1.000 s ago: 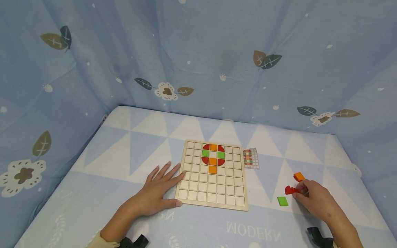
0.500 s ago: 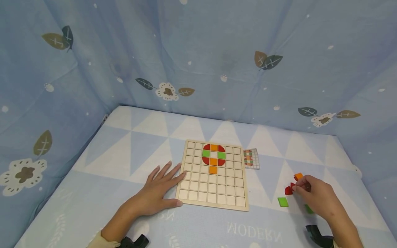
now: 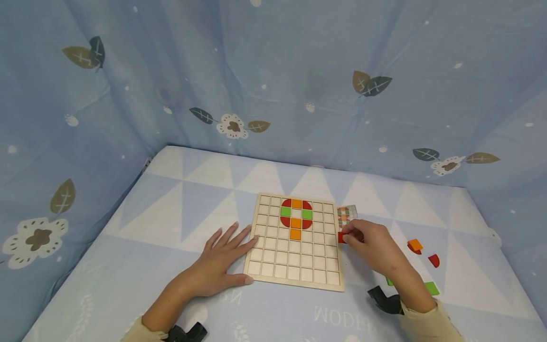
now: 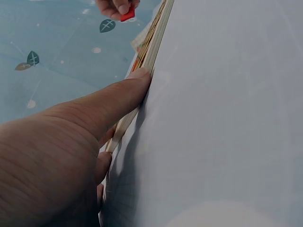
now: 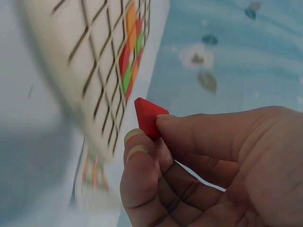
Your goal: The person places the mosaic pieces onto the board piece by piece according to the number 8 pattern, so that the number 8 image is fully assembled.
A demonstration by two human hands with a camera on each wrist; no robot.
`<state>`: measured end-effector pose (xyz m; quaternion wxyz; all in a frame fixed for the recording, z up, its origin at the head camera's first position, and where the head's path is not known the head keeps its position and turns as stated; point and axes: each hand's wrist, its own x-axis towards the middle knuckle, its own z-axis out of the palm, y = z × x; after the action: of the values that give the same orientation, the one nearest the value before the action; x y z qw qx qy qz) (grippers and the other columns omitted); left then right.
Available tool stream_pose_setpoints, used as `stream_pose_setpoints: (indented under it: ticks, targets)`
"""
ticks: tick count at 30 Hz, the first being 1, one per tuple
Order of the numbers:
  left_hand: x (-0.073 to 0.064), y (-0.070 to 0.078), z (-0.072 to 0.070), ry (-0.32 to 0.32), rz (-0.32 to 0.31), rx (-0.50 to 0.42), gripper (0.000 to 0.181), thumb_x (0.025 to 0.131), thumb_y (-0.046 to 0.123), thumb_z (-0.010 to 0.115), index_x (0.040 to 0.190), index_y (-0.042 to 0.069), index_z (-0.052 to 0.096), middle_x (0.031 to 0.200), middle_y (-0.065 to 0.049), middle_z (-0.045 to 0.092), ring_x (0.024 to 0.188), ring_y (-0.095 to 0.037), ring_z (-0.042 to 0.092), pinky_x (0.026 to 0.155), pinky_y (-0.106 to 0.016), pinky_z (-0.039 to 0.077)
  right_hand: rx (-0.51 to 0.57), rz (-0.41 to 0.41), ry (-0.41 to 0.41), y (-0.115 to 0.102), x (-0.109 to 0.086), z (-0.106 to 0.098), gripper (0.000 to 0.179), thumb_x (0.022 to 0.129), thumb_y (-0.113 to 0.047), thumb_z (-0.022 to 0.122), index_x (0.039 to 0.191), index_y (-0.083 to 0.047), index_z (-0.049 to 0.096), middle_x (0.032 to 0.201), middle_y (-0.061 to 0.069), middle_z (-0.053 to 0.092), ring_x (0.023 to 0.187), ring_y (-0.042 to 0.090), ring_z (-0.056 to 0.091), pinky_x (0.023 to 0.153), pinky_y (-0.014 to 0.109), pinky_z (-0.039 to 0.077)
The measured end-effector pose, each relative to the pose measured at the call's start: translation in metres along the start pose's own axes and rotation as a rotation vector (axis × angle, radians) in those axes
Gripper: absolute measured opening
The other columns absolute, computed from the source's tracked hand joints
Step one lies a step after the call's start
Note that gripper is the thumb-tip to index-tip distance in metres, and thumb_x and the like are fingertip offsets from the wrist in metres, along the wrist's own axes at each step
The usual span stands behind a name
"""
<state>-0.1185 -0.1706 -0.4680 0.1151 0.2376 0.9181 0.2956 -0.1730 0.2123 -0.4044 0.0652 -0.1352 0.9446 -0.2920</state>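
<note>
The square, pale wooden grid board (image 3: 293,272) lies between both hands. Left hand (image 3: 220,268): fingers extended and spread, touching the board's left edge. Right hand (image 3: 373,242): fingers and thumb pinch the small, angular red piece (image 5: 148,117) just beside the right edge; long axis indeterminable.

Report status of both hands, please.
Left hand touching pale wooden grid board. Right hand pinching red wedge-shaped piece near board's right edge. Nothing visibly blocking.

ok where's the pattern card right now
In the head view, the pattern card lies beside the right edge of the wooden grid board, just beyond the right hand.
</note>
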Motion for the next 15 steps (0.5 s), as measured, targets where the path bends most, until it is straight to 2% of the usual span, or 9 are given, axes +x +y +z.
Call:
stream_pose_setpoints:
  ticks: [8, 15]
  targets:
    - [0.000, 0.001, 0.000, 0.005, -0.003, 0.007, 0.089, 0.091, 0.049, 0.078, 0.165, 0.022, 0.036, 0.174, -0.001, 0.016, 0.161, -0.032, 0.000, 0.124, -0.059, -0.003, 0.059, -0.027, -0.078, -0.017, 0.019, 0.033, 0.006, 0.096, -0.004, 0.072, 0.095, -0.010, 0.070, 0.081, -0.006, 0.063, 0.075, 0.014, 0.057, 0.066, 0.028, 0.052]
    - [-0.001, 0.001, -0.001, 0.012, 0.007, 0.008, 0.090, 0.091, 0.047, 0.079, 0.165, 0.020, 0.036, 0.174, -0.002, 0.016, 0.161, -0.033, 0.000, 0.124, -0.059, -0.003, 0.072, -0.065, -0.064, -0.021, 0.032, 0.051, 0.008, 0.096, -0.003, 0.072, 0.096, -0.010, 0.071, 0.081, -0.006, 0.065, 0.074, 0.012, 0.057, 0.068, 0.029, 0.051]
